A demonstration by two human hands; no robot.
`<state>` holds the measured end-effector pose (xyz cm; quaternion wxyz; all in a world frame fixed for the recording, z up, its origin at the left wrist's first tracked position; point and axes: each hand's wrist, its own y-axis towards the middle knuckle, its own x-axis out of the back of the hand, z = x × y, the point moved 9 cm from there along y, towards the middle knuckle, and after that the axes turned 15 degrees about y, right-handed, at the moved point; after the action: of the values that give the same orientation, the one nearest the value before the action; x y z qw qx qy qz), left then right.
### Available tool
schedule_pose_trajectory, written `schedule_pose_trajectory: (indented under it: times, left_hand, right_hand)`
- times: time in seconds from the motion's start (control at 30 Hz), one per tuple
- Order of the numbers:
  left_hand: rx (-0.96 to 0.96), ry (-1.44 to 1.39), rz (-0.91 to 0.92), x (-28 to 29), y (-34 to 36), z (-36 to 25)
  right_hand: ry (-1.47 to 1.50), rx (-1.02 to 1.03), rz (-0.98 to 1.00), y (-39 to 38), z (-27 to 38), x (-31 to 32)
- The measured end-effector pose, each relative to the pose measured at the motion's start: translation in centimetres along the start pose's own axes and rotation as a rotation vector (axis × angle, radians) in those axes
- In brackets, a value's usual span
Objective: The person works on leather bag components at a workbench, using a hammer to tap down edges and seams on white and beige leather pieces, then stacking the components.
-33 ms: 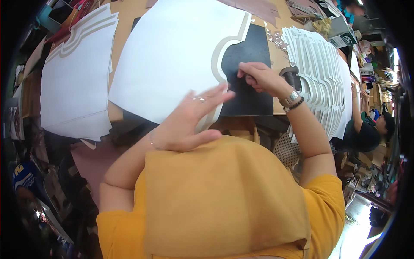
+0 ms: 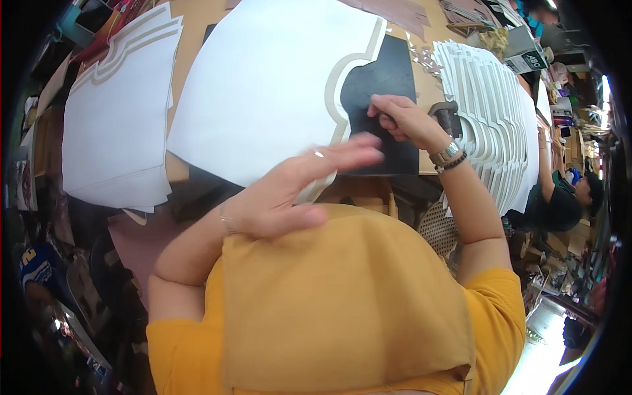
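A large white cut sheet (image 2: 257, 85) with a grey strip (image 2: 368, 46) along its curved edge lies on a black board (image 2: 388, 72). My left hand (image 2: 299, 187) is open, fingers spread and blurred, over the sheet's lower right edge; whether it touches it is unclear. My right hand (image 2: 405, 122) is curled closed over the board, right of the curved edge; what it holds, if anything, is hidden.
Stacked white sheets (image 2: 115, 138) lie left, fanned cut sheets (image 2: 494, 131) right, beside a dark metal object (image 2: 444, 115). The table (image 2: 174, 164) also has paper scraps (image 2: 424, 59) and a box (image 2: 523, 52). A co-worker (image 2: 553, 204) is at far right.
My left hand has moved right, with its fingertips further toward the black board. My right hand has shifted slightly right, still curled.
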<state>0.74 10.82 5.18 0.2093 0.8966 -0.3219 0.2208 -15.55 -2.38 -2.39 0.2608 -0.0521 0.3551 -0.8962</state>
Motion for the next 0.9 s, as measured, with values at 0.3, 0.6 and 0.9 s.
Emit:
schedule_pose_trajectory:
  times: [0.3,0.6,0.9]
  left_hand:
    - [-0.528,-0.481,0.097,3.8,0.5,-14.0]
    - [0.221,0.743,-0.417,7.1,10.1,5.3]
    - [0.43,0.949,-0.419,5.8,10.6,10.7]
  right_hand:
    - [0.23,0.275,-0.072,-2.0,-0.4,1.4]
    - [-0.758,0.74,-0.58,-2.1,6.2,2.4]
    - [-1.022,1.024,-0.576,-0.8,7.5,1.0]
